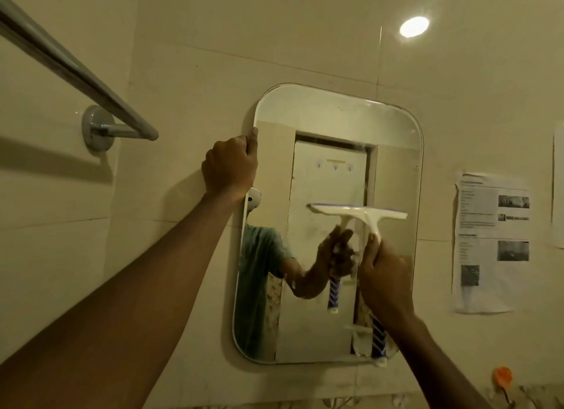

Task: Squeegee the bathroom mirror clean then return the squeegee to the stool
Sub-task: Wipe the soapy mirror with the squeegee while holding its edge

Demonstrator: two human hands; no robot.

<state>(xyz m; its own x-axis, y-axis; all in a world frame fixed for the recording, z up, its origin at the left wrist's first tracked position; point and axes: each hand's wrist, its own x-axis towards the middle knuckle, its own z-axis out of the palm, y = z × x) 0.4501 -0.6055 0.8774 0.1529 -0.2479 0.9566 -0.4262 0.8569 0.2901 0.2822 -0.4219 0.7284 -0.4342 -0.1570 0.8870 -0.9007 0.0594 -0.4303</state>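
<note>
The squeegee [364, 217] is gripped by its handle in the right hand [384, 274], the blade held level against the mirror [329, 225] at about 12 o'clock from that hand. The mirror's left edge is clasped by the left hand [230, 164], at 10 o'clock from the blade. A paper sheet [491, 240] is stuck on the wall at 3 o'clock, and a towel rail [76, 69] is mounted at 10 o'clock.

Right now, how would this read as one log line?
stage: wiping | right hand: grips squeegee, blade on mirror mid-height | left hand: holds mirror's left edge
</note>
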